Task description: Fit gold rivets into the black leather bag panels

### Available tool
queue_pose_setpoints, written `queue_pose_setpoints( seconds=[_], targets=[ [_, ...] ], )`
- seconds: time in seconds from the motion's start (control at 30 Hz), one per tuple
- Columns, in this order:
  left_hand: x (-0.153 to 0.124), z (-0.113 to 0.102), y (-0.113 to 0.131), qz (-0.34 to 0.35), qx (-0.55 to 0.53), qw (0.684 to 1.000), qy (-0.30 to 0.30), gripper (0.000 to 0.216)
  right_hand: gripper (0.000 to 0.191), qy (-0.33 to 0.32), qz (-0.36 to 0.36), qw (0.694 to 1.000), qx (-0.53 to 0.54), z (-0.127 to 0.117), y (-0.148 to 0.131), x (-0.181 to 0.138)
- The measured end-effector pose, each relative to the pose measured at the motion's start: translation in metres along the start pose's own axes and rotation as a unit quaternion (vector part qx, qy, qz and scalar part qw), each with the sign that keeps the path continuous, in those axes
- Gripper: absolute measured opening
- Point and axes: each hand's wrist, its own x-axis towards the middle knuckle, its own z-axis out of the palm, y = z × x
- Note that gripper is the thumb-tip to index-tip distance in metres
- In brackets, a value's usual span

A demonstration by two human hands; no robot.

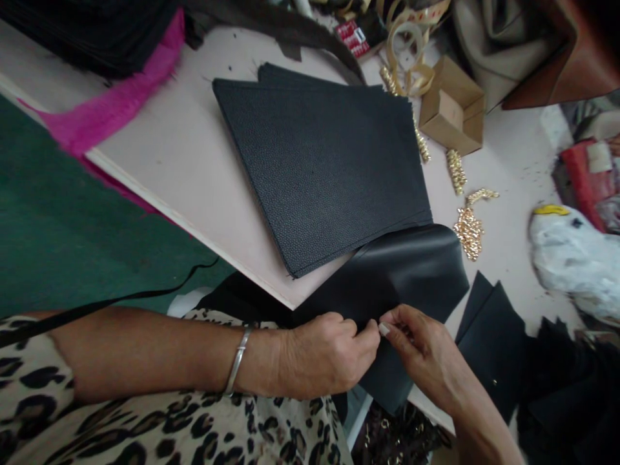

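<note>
A smooth black leather sheet (407,271) hangs over the table edge toward my lap. Above its hanging part, my left hand (334,355) is closed, thumb and fingers pinched together. My right hand (419,342) meets it fingertip to fingertip, also in a pinch. Whatever lies between the fingertips is too small or hidden to name. Behind the sheet lies a stack of grained black leather panels (320,161), stitched along the edges. To the right of my right hand are smaller black pieces (498,336), one with a tiny shiny spot.
Gold chains (469,232) lie right of the panels, near a small open cardboard box (453,106) and tape rolls (407,45). A white plastic bag (576,258) sits at the far right. Pink fabric (116,116) hangs over the left table edge. Dark scraps (576,387) fill the lower right.
</note>
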Motion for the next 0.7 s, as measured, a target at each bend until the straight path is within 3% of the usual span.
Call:
queue_pose_setpoints(
  seconds=[0.13,0.53,0.7],
  targets=[
    [0.0,0.0,-0.001,0.008,-0.008,1.0,0.006,0.034,0.025,-0.025,0.012,0.999,0.018,-0.004,-0.002,-0.002],
    [0.0,0.002,0.001,-0.002,-0.008,1.0,0.004,0.033,0.022,0.031,0.007,0.999,-0.02,0.005,-0.002,-0.001],
    [0.001,0.003,0.002,-0.008,-0.012,1.0,-0.002,0.034,0.016,0.001,0.029,0.999,-0.03,-0.004,-0.007,0.009]
  ],
)
